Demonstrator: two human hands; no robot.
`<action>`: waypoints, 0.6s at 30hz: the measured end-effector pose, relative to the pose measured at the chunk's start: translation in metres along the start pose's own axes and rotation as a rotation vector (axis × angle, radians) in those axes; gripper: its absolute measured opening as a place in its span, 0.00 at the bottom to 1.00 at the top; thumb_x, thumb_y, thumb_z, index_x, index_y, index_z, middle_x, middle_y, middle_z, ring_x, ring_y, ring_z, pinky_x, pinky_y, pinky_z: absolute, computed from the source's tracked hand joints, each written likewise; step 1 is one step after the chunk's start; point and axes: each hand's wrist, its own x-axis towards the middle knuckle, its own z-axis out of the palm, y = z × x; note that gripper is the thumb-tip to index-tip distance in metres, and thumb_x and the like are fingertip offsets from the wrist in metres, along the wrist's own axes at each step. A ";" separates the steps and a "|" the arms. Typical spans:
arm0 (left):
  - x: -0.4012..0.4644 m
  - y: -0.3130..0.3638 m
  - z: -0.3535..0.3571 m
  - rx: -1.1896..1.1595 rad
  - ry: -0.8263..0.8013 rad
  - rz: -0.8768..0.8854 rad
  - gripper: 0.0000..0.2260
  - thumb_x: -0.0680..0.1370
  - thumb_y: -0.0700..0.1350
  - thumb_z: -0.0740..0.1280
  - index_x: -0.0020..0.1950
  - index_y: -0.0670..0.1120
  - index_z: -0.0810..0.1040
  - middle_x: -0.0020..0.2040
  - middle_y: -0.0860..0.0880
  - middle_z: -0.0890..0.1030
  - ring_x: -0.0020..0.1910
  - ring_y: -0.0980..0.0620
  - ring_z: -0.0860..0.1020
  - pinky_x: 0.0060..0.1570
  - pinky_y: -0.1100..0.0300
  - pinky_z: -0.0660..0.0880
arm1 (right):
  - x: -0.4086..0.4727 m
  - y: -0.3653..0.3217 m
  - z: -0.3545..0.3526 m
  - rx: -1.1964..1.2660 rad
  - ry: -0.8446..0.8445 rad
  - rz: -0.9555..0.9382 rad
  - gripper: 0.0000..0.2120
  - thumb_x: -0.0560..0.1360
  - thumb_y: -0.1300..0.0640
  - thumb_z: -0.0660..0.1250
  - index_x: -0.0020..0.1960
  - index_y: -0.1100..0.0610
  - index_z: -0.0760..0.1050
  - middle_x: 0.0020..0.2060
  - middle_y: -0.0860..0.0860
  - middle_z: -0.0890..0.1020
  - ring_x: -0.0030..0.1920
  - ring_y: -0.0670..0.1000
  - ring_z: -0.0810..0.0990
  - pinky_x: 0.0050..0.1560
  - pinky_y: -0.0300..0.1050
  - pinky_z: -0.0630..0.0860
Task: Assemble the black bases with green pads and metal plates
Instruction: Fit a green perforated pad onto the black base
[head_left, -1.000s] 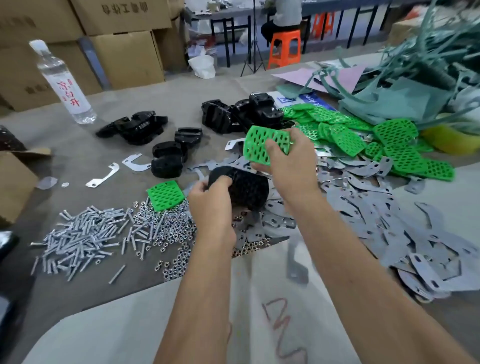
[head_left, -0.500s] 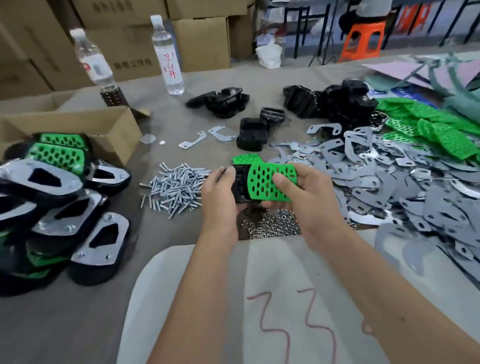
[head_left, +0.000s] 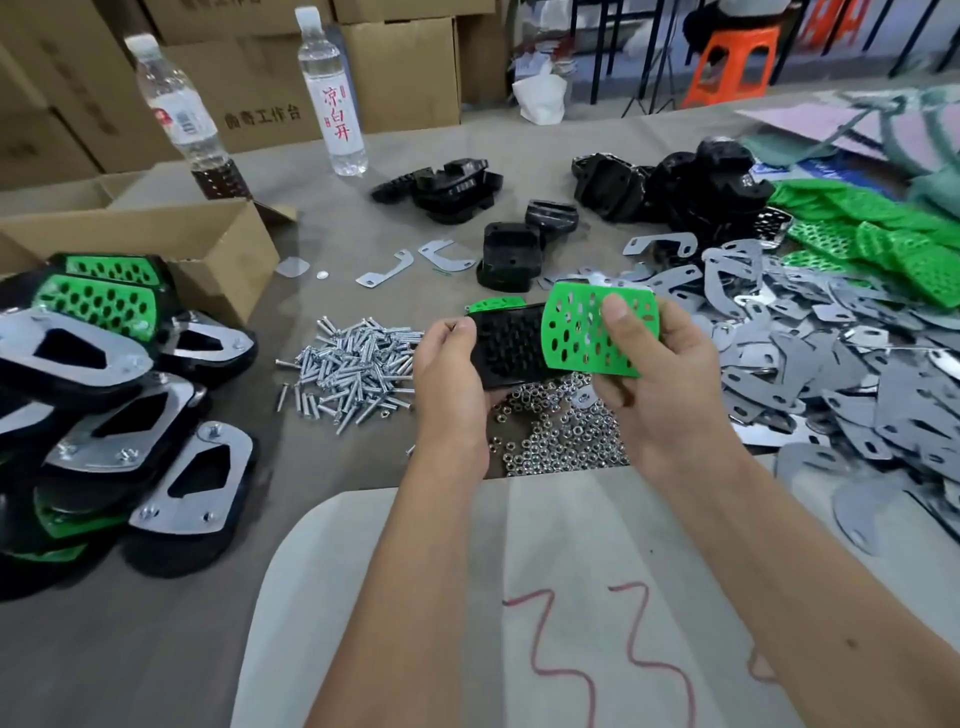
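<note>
In the middle of the frame, the left hand (head_left: 451, 374) grips a black base (head_left: 511, 347) by its left end. The right hand (head_left: 657, 374) pinches a green pad (head_left: 587, 332) with the thumb on top, and the pad leans over the right side of the base. It is not lying flat yet.

I think the step is putting the pad onto the base. Next, the holes in the pad likely need to line up with the bumps on the base, and then the pad gets pressed down flat.

Just below the hands is a heap of small nuts (head_left: 561, 431). To the left of it is a heap of screws (head_left: 350, 366). On the right side of the desk (head_left: 156, 634) is a big spread of metal plates (head_left: 831, 364), and more green pads (head_left: 883, 234) lie at the upper right. Spare black bases (head_left: 675, 187) sit at the top middle. Finished pieces (head_left: 104, 395) are stacked at the far left, beside a cardboard box (head_left: 171, 234). Two water bottles (head_left: 332, 93) stand at the upper left.

Nothing blocks the hands.
</note>
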 end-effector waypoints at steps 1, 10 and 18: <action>0.000 0.000 0.001 -0.025 -0.015 -0.012 0.06 0.84 0.40 0.60 0.50 0.44 0.76 0.45 0.44 0.83 0.44 0.46 0.81 0.42 0.50 0.82 | 0.002 -0.001 -0.003 0.000 0.035 -0.006 0.08 0.77 0.59 0.73 0.41 0.54 0.77 0.38 0.52 0.82 0.36 0.49 0.79 0.25 0.37 0.69; -0.012 -0.004 0.013 -0.018 -0.096 0.001 0.08 0.82 0.36 0.60 0.53 0.45 0.77 0.51 0.43 0.81 0.48 0.47 0.78 0.53 0.47 0.77 | 0.000 0.001 -0.004 -0.077 -0.079 -0.211 0.12 0.82 0.60 0.64 0.45 0.48 0.81 0.49 0.54 0.86 0.55 0.58 0.84 0.60 0.65 0.80; -0.015 -0.003 0.012 0.044 -0.080 0.016 0.04 0.80 0.43 0.64 0.49 0.48 0.79 0.50 0.42 0.80 0.49 0.46 0.76 0.51 0.47 0.71 | 0.004 0.009 -0.004 -0.504 -0.218 -0.169 0.07 0.77 0.53 0.72 0.47 0.47 0.74 0.44 0.44 0.78 0.46 0.46 0.77 0.50 0.46 0.74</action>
